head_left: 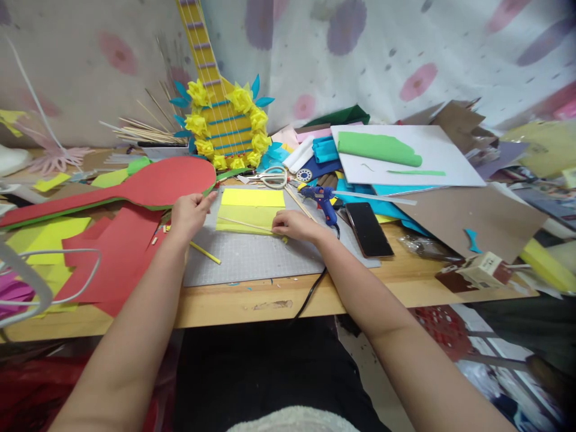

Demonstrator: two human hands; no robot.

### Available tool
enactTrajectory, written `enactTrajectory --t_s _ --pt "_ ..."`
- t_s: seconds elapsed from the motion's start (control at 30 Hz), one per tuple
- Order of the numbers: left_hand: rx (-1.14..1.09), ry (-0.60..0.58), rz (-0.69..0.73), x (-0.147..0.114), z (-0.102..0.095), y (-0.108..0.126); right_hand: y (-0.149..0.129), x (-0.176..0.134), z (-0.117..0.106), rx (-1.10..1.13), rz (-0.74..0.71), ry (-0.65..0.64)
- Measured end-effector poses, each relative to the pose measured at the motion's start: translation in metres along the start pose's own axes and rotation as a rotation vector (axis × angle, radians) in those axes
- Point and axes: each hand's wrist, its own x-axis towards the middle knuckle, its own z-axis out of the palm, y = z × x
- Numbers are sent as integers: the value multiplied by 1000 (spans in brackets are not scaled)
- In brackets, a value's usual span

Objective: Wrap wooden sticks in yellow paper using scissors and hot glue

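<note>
My right hand [294,226] is closed, pinching the right end of a thin wooden stick [245,224]. The stick lies across a sheet of yellow crepe paper [252,215], with a brighter yellow strip [253,197] at its far edge. My left hand [189,216] is closed at the right end of a red guitar-shaped cutout [173,180] with a green underside. What its fingers hold, if anything, is hidden. Beneath the paper is a grey cutting mat [243,261]. A yellow rolled stick [206,253] rests on the mat near my left wrist.
A blue glue gun [324,203] and a black phone [369,229] lie right of my right hand. Scissors [273,177] lie behind the mat. A flower-trimmed yellow instrument model [227,132] stands at the back. Red paper [121,258] covers the left; a white board [405,171] lies right.
</note>
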Motion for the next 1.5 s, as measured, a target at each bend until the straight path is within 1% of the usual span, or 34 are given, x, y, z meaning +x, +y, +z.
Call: enactTrajectory --t_s 0.03,0.1,0.2,0.23,0.33,0.47,0.63,0.7,0.8,0.93,1.03,1.27,1.5 --pt "60 -10 3 -1 0 1 0 0 1 -14 -2 -4" --pt "163 -42 83 -3 0 2 -1 1 1 -29 -9 -6" --pt "140 -229 266 -7 5 1 -1 2 -2 -17 -1 -31" --pt "123 -286 306 -9 7 2 0 3 -4 -3 10 -50" --pt "102 -392 336 -15 16 2 3 3 -12 38 58 -114" --pt "131 -460 342 -19 27 3 6 3 -20 31 82 -162" --pt "299 -510 488 -17 36 4 2 7 -23 -70 67 -213" --pt "358 -541 523 -15 38 5 0 8 -23 -117 58 -218" --pt "389 -570 490 -11 37 5 -1 9 -23 -178 13 -194" --pt "389 -551 408 -8 34 0 -3 8 -21 -241 -78 -157" --pt "390 -560 386 -6 33 -6 -5 6 -19 -287 -117 -135" --pt "343 -536 297 5 23 -11 -7 2 -11 -358 -143 -79" --pt "396 -533 242 7 12 -12 -10 3 -9 -411 -154 -103"
